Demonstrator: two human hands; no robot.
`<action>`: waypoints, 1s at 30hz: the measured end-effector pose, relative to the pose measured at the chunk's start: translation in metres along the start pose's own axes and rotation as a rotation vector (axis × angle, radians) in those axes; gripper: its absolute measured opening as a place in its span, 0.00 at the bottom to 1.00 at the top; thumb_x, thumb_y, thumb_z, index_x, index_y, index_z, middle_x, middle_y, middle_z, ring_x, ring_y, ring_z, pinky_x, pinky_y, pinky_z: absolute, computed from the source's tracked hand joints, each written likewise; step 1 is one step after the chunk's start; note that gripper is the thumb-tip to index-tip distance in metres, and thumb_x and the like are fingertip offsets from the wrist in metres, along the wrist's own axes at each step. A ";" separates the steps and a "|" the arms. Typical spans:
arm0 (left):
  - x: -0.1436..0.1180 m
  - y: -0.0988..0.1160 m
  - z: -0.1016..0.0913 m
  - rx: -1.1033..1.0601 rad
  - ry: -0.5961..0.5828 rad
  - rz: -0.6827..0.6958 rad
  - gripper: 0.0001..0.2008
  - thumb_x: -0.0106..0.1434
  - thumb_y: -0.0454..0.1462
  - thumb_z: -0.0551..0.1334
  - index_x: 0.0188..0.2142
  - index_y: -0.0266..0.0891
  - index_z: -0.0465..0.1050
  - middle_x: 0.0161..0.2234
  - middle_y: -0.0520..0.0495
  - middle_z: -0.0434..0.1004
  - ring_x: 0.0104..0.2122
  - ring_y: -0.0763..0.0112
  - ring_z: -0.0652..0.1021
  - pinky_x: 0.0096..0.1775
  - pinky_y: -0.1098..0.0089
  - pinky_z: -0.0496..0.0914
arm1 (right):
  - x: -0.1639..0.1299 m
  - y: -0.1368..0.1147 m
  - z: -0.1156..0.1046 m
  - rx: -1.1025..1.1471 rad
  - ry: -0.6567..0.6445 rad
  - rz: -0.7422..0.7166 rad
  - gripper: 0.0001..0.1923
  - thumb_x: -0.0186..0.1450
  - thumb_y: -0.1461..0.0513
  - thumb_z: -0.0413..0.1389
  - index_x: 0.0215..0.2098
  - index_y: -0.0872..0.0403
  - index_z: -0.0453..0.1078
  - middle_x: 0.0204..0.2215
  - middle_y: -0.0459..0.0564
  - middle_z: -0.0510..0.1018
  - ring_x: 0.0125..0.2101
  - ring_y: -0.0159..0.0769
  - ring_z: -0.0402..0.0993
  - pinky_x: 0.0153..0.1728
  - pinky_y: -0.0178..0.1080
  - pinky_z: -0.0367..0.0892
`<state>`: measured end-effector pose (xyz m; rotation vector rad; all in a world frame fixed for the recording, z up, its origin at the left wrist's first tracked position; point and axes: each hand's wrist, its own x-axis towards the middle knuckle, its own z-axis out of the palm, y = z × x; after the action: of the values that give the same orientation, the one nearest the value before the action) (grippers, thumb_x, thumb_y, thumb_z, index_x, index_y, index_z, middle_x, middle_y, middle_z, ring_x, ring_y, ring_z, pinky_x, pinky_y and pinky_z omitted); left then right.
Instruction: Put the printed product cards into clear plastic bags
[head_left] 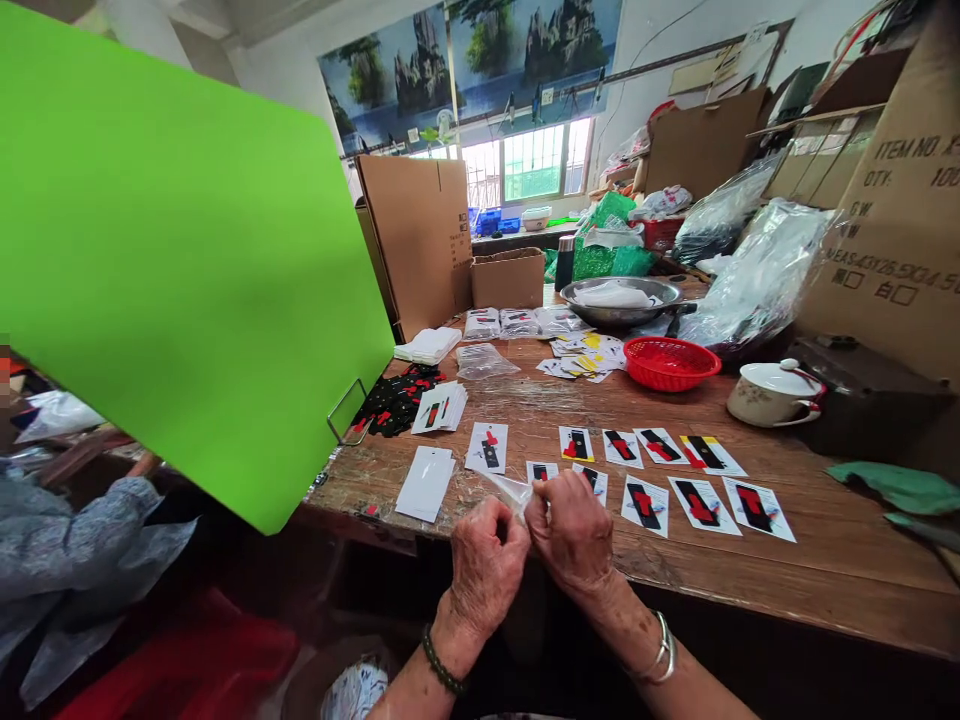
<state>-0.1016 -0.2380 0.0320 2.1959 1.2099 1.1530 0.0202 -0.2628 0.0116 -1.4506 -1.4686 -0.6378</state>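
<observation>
Two hands meet at the near edge of the wooden table (825, 560), both working one small clear plastic bag (510, 488). Farthest left, a stack of blank white cards (425, 482) lies flat beside the hands, seemingly kept within easy reach. The left hand (487, 565) is curled, its fingers closed on the lower part of the bag, apparently to steady it. The right hand (571, 530) presses against the left, fingertips pinching the bag's other side; whether the mouth is being spread I cannot tell. Beyond the knuckles, the printed cards (679, 475) lie face up in two rows, spaced apart so each can be picked singly. Further right sit a red basket (670, 362) and a lidded cup (772, 392), set back from the working strip.
</observation>
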 end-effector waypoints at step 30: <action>0.009 0.016 -0.004 -1.726 -0.029 -0.991 0.11 0.63 0.32 0.60 0.46 0.35 0.74 0.41 0.41 0.81 0.46 0.59 0.80 0.52 0.58 0.72 | -0.014 -0.014 0.006 0.578 -0.088 0.558 0.20 0.59 0.58 0.60 0.49 0.52 0.69 0.45 0.55 0.66 0.45 0.47 0.67 0.44 0.51 0.70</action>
<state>-0.0942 -0.2391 0.0492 0.2373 0.5480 0.9436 0.0033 -0.2660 -0.0002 -1.3344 -1.1013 0.1873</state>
